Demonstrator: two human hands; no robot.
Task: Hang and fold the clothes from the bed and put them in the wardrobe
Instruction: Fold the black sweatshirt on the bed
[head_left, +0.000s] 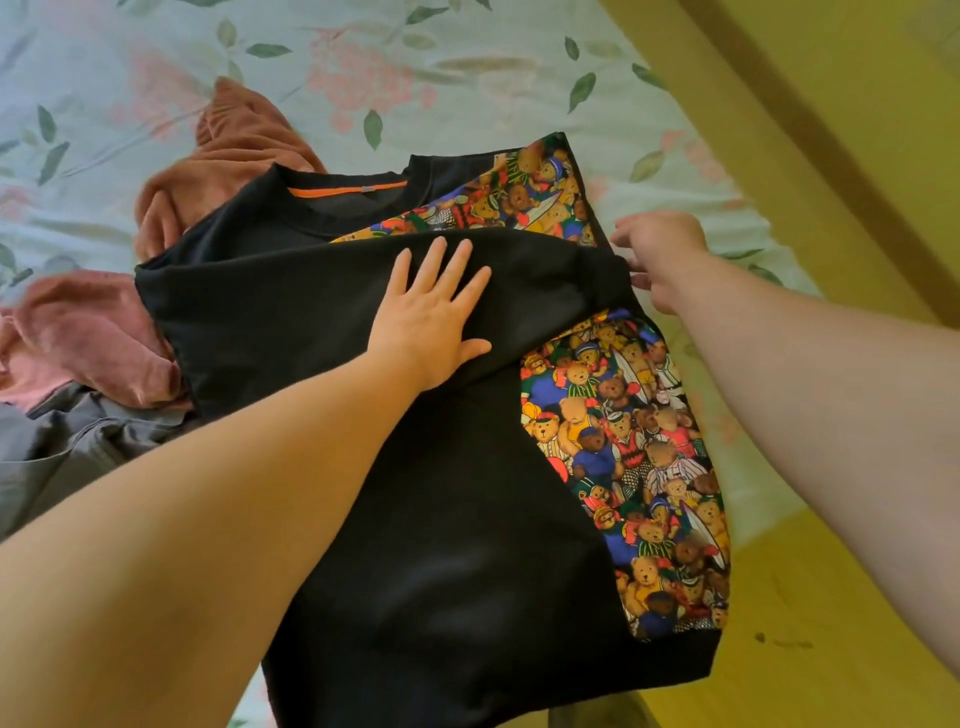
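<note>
A black sweatshirt (447, 519) with teddy-bear print panels lies spread on the bed, neck away from me, an orange strip inside its collar. One black sleeve is folded across the chest. My left hand (431, 317) lies flat on that folded sleeve, fingers straight and spread. My right hand (660, 254) is at the sleeve's cuff end by the sweatshirt's right edge, fingers curled down onto the fabric; the fingertips are hidden, so the grip itself is unclear.
A pink-brown velvety garment (228, 150) lies crumpled behind and left of the sweatshirt, and a grey garment (67, 452) sits at the left. The floral bedsheet (415, 62) covers the bed. A yellow wall or frame (831, 130) borders the right side.
</note>
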